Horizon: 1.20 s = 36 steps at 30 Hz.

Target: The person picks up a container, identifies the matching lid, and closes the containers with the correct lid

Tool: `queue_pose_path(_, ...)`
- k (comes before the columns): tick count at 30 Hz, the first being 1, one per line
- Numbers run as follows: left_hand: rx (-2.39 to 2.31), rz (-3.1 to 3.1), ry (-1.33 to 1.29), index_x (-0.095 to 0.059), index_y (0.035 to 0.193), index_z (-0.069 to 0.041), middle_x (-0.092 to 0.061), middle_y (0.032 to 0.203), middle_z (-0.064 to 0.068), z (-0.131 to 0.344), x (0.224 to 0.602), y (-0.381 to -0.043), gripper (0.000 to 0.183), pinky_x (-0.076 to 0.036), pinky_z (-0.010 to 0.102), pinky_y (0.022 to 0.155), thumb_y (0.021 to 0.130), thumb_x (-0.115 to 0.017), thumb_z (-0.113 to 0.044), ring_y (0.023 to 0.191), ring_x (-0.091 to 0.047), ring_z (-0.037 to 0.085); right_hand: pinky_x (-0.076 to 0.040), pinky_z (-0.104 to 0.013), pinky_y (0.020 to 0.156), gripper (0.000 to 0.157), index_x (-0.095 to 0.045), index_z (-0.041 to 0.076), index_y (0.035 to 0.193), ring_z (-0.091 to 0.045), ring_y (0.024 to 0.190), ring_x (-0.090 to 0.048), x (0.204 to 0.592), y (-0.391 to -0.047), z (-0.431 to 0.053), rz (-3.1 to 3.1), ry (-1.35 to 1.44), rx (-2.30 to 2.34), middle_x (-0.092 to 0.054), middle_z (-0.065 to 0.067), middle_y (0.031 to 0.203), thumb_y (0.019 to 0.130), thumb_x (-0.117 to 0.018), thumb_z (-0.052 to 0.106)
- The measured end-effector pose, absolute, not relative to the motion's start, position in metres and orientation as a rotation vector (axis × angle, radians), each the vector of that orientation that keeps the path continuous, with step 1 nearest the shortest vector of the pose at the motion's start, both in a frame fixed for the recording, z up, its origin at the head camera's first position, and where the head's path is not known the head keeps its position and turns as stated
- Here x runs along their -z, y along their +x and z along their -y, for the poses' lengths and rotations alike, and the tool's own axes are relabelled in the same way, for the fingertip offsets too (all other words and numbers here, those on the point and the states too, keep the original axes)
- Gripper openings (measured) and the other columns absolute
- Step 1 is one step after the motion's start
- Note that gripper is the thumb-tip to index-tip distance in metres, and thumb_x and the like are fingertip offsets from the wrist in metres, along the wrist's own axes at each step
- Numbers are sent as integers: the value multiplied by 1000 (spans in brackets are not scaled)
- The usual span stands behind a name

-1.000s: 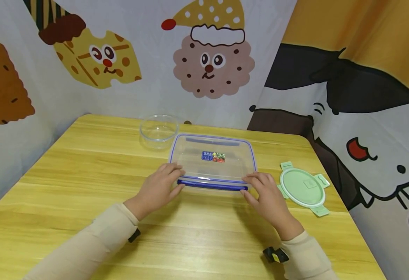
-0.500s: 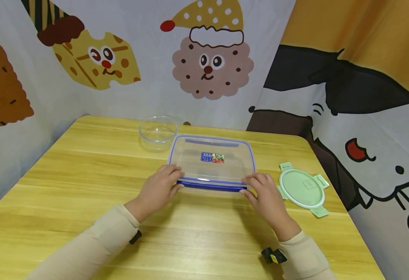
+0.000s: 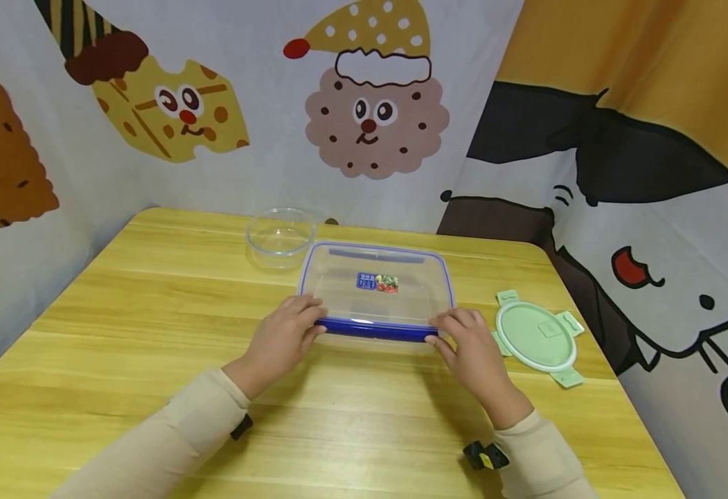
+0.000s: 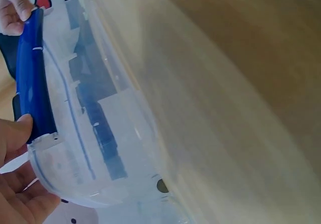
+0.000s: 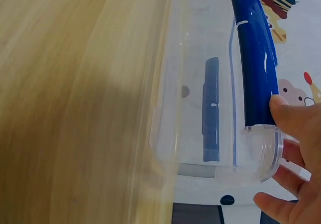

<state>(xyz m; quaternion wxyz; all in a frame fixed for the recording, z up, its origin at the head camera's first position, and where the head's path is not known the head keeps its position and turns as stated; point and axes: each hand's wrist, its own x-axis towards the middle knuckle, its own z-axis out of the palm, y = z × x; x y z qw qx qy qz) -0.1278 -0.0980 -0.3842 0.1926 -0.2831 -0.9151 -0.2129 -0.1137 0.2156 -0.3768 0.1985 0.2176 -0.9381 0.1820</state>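
The front latch (image 3: 376, 330) now sits higher, our left hand (image 3: 281, 337) and right hand (image 3: 477, 355) pinching its ends against the still-seated lid (image 3: 388, 306).

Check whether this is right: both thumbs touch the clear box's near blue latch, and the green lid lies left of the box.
Not left: the head view shows the green lid lying right of the clear box. Both thumbs do touch the near blue latch.
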Motion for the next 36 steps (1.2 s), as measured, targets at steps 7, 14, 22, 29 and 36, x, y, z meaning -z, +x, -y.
queue_pose_path(7,705,2671,-744,-66,115,-2,-56,131,18,101,381,-127,32,-46,46,102,87,-73,-17,124,-50,35,-46,-55,95,28,-68,5,113,-36,118,-50,368,-120,-224,2746,539,-721,-60,-14,121,89,-71,20)
queue_pose_path(14,994,2759,-548,-51,133,2,-42,143,23,108,381,-130,50,-36,54,108,92,-67,-23,132,-39,41,-39,-58,101,37,-58,-1,127,-40,125,-45,361,-144,-235,2801,375,-927,-50,-22,132,97,-59,20)
queue_pose_path(22,1256,2805,-434,-38,143,2,-36,146,25,115,382,-132,63,-31,55,111,94,-64,-28,134,-36,41,-39,-57,103,53,-38,-5,143,-43,129,-41,353,-169,-241,2943,106,-1198,-39,-27,144,100,-52,24)
queue_pose_path(29,1303,2793,-428,-39,142,4,-36,146,27,114,383,-134,62,-41,53,104,92,-66,-22,131,-40,42,-38,-54,106,63,-25,-1,150,-41,132,-39,358,-188,-244,3044,-123,-1416,-38,-26,146,102,-47,32)
queue_pose_path(36,1387,2789,-417,-42,140,4,-31,148,28,113,383,-138,58,-43,51,103,92,-66,-17,130,-40,44,-41,-51,105,64,-25,0,151,-39,130,-43,359,-198,-245,3030,-228,-1624,-36,-23,149,102,-45,35)
